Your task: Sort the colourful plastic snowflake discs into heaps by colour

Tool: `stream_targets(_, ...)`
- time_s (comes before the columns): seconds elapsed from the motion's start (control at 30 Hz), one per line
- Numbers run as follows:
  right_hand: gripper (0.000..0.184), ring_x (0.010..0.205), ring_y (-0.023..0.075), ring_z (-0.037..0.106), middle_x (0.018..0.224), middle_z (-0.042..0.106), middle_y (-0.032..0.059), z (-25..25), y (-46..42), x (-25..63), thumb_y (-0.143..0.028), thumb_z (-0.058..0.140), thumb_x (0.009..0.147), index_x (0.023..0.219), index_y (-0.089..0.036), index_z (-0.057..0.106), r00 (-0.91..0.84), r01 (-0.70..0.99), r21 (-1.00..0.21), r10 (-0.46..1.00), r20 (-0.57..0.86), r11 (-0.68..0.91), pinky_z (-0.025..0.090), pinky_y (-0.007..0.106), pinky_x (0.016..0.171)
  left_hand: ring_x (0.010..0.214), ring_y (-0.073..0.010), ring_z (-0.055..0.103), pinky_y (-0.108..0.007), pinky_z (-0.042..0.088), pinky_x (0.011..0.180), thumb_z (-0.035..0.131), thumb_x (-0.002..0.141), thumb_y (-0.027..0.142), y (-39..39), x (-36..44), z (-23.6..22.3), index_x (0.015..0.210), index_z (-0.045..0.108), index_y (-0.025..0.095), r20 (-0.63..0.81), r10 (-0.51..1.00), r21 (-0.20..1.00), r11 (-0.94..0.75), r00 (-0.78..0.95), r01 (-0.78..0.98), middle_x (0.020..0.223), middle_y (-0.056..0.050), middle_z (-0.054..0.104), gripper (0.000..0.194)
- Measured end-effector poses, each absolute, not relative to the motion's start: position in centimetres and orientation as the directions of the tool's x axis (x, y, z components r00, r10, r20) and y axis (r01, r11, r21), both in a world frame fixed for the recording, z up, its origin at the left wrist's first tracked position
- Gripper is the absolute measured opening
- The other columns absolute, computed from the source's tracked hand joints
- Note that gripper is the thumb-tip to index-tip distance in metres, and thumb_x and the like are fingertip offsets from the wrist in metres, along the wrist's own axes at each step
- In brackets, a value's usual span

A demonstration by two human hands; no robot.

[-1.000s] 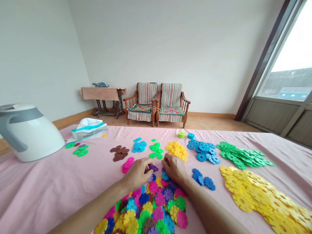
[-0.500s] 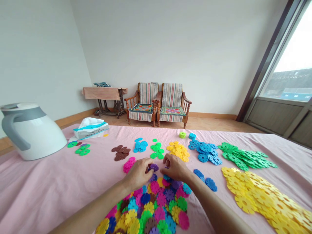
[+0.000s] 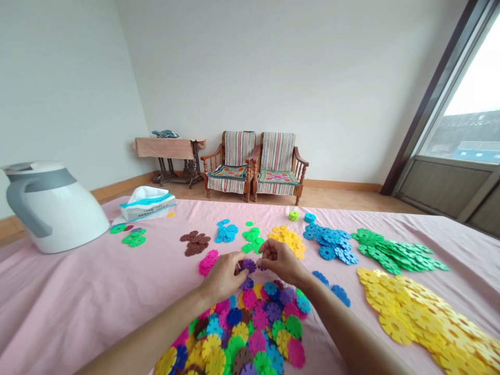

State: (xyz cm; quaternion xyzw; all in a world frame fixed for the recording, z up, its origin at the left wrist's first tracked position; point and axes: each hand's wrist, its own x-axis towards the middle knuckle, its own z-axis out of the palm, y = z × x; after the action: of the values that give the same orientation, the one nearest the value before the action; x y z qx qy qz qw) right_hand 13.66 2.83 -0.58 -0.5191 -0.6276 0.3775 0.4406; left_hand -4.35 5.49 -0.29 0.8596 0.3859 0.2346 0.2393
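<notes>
My left hand [image 3: 225,275] is closed at the far edge of a mixed pile of notched plastic discs [image 3: 258,317]. Its thumb and fingers pinch a purple notched disc [image 3: 249,265]. Just to the right, my right hand [image 3: 284,261] is bent at the fingers, with the fingertips together around another purple disc [image 3: 261,267], mostly hidden. A small gap separates the two hands. Pink discs [image 3: 208,262] lie beside my left hand, and a yellow disc group [image 3: 289,240] sits just beyond my right hand.
Sorted brown discs [image 3: 194,244], light blue discs [image 3: 226,233], green discs [image 3: 394,250], blue discs [image 3: 332,242] and a large yellow heap [image 3: 425,317] lie on the pink cloth [image 3: 128,297]. A white jug [image 3: 66,208] and tissue box [image 3: 148,204] stand at left.
My right hand has lifted slightly and drawn back from the pile, uncovering discs beneath it. A purple disc now shows at its fingertips. My left hand stays nearly in place.
</notes>
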Motion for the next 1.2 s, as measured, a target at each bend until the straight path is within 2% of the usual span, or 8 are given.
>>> stream_targets(0.27,0.017,0.051,0.0067,0.041,0.058,0.046,-0.0066,-2.2,3.0,11.8,-0.022,0.067,0.065,0.078,-0.018,0.057,-0.003,0.420,-0.882,0.973,0.232,0.212,0.030,0.017,0.045,0.054,-0.0112,0.050,-0.019,0.031,0.047,0.052,0.075,0.021,6.1,-4.4,-0.6,0.075,0.059,0.013,0.210,0.788,0.728,-0.521,0.579,0.445,0.061,0.002,0.056,0.010)
stream_targets(0.47,0.022,0.050,0.0069,0.041,0.057,0.046,-0.0066,-2.7,3.3,11.8,-0.029,0.068,0.063,0.069,-0.018,0.050,-0.071,0.172,-0.966,0.980,0.185,0.195,0.031,0.019,0.046,0.057,-0.0121,0.054,-0.019,0.038,0.049,0.055,0.073,0.020,6.2,-4.1,-0.7,0.080,0.057,0.013,0.205,0.813,0.820,-0.447,0.545,0.358,0.068,0.000,0.060,0.010)
stream_targets(0.57,0.023,0.048,0.0061,0.037,0.054,0.042,-0.0077,-2.5,3.3,11.6,-0.030,0.068,0.063,0.066,-0.018,0.049,-0.076,0.169,-0.963,0.977,0.198,0.209,0.028,0.018,0.044,0.060,-0.0126,0.057,-0.020,0.042,0.052,0.055,0.073,0.017,6.2,-4.2,-0.7,0.084,0.056,0.013,0.229,0.810,0.829,-0.453,0.539,0.328,0.073,-0.002,0.061,0.012)
stream_targets(0.7,0.024,0.047,0.0064,0.039,0.051,0.041,-0.0079,-1.7,3.5,12.5,-0.034,0.066,0.066,0.064,-0.018,0.048,0.006,0.176,-0.951,0.966,0.259,0.254,0.031,0.018,0.044,0.061,-0.0113,0.056,-0.022,0.044,0.058,0.051,0.074,0.012,5.9,-4.4,-0.4,0.092,0.056,0.016,0.344,0.801,0.727,-0.557,0.490,0.401,0.081,-0.002,0.061,0.019)
stream_targets(0.83,0.030,0.053,0.0105,0.052,0.058,0.054,-0.0034,-1.0,4.2,15.3,-0.041,0.068,0.062,0.067,-0.017,0.051,0.302,0.067,-0.955,0.906,0.296,0.289,0.042,0.022,0.050,0.085,-0.0172,0.056,-0.029,0.044,0.077,0.051,0.082,0.020,4.5,-4.2,0.9,0.089,0.062,0.018,0.429,0.640,0.530,-0.750,0.637,0.396,0.088,-0.004,0.063,0.013)
stream_targets(0.93,0.033,0.055,0.0118,0.055,0.061,0.059,-0.0014,-0.9,4.5,17.4,-0.043,0.071,0.058,0.069,-0.016,0.055,0.485,0.005,-0.958,0.837,0.254,0.287,0.045,0.023,0.052,0.106,-0.0215,0.050,-0.037,0.034,0.096,0.052,0.085,0.035,3.2,-3.3,2.1,0.104,0.062,0.023,0.366,0.430,0.440,-0.861,0.825,0.254,0.105,-0.005,0.062,0.024)
stream_targets(1.03,0.033,0.054,0.0114,0.056,0.060,0.058,-0.0022,-1.1,4.7,18.7,-0.043,0.071,0.058,0.069,-0.016,0.055,0.556,0.001,-0.957,0.795,0.241,0.289,0.046,0.024,0.054,0.116,-0.0258,0.043,-0.042,0.026,0.102,0.056,0.079,0.052,2.3,-1.5,2.5,0.117,0.056,0.027,0.286,0.261,0.380,-0.914,0.922,0.141,0.123,-0.006,0.054,0.045)
stream_targets(1.2,0.032,0.053,0.0108,0.056,0.057,0.056,-0.0039,-1.4,4.9,19.3,-0.041,0.071,0.057,0.068,-0.016,0.054,0.602,0.001,-0.958,0.764,0.231,0.288,0.047,0.024,0.055,0.107,-0.0268,0.047,-0.040,0.033,0.096,0.053,0.073,0.064,1.6,2.0,1.5,0.118,0.054,0.024,0.229,0.177,0.312,-0.945,0.957,0.100,0.115,-0.008,0.056,0.060)
